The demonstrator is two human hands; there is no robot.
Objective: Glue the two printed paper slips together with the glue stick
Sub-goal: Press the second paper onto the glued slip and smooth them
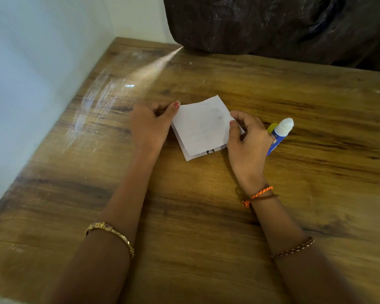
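The two paper slips [201,128] lie stacked on the wooden bench [206,216], the upper one a little shifted, so a strip of the lower slip shows at the near edge; the left hand [150,126] pinches the left edge with curled fingers, and the right hand [247,141] pinches the right edge with its thumb on top; the glue stick [279,133] (its white cap on) lies just behind the right hand; I judge the risk is misalignment: if the glue sets while the slips are offset, or one hand pulls unevenly, the paper may wrinkle or tear
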